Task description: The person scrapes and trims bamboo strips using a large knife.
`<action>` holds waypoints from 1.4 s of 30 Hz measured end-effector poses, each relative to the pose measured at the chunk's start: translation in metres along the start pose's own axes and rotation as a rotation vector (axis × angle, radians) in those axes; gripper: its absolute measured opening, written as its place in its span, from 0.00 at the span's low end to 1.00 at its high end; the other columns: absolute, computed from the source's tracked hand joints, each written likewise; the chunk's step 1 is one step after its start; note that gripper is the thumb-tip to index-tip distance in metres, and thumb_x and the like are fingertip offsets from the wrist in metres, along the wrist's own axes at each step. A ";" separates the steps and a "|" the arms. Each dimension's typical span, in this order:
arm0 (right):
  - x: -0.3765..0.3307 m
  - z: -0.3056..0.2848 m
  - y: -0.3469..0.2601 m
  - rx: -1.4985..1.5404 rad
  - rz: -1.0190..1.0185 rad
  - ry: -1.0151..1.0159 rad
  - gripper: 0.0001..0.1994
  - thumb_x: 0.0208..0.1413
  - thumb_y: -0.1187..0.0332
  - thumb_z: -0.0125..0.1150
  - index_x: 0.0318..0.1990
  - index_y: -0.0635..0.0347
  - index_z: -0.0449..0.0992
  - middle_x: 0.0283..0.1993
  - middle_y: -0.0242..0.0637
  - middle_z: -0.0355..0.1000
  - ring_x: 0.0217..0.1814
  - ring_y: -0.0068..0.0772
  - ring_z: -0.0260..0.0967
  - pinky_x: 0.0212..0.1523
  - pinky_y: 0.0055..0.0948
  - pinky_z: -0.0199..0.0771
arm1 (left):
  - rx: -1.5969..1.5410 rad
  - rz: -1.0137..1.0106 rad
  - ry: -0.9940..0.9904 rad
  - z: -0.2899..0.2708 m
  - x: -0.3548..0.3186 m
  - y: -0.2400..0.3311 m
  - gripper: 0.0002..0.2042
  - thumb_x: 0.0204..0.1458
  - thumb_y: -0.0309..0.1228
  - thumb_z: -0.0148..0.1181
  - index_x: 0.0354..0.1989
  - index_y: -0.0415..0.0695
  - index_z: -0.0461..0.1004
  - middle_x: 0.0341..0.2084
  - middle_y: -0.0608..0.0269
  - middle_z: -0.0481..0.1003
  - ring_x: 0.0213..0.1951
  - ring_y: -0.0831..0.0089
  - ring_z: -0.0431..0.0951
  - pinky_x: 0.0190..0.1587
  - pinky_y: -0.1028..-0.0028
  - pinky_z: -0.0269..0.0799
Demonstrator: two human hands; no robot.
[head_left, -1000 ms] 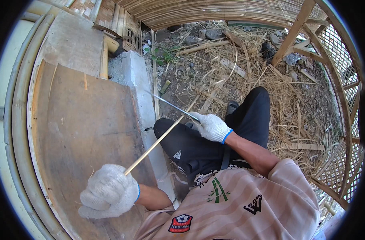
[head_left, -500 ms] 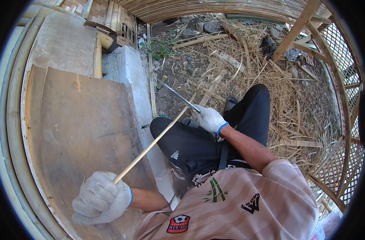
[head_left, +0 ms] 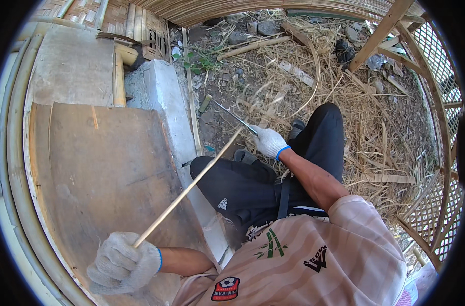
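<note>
A gloved left hand (head_left: 123,262), fingers closed tight, grips the near end of a thin bamboo strip (head_left: 191,184) above a worn wooden board (head_left: 95,168), near its front edge. The strip slants up and away to the gloved right hand (head_left: 269,142), whose fingers are wrapped around a knife (head_left: 235,117) held against the strip's far end, over straw-littered ground (head_left: 319,76).

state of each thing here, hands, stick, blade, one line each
left hand: gloved, closed around the near end of the bamboo strip
right hand: gloved, closed on the knife handle
bamboo strip: thin, straight, held slanting up from the left hand toward the right hand
knife: blade bare, pointing away from the person, at the strip's far end
wooden board: lying flat, bare
concrete block: lying beside the board
</note>
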State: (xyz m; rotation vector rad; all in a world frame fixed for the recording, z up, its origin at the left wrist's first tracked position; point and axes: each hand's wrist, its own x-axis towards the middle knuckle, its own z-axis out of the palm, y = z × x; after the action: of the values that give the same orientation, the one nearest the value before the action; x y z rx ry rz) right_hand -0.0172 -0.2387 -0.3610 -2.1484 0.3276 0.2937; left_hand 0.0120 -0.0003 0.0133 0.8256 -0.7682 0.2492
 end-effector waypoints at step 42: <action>0.003 0.000 0.010 0.011 -0.047 0.024 0.13 0.64 0.60 0.50 0.52 0.48 0.74 0.35 0.53 0.78 0.39 0.61 0.76 0.41 0.57 0.74 | -0.034 -0.181 -0.033 -0.015 0.033 -0.002 0.23 0.65 0.35 0.45 0.14 0.54 0.51 0.09 0.74 0.49 0.12 0.80 0.43 0.16 0.74 0.44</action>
State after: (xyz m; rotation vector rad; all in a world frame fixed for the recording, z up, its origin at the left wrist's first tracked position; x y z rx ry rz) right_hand -0.0179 -0.2441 -0.3695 -2.1471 0.2917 0.2394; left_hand 0.0443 0.0068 0.0292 0.8636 -0.7218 0.0607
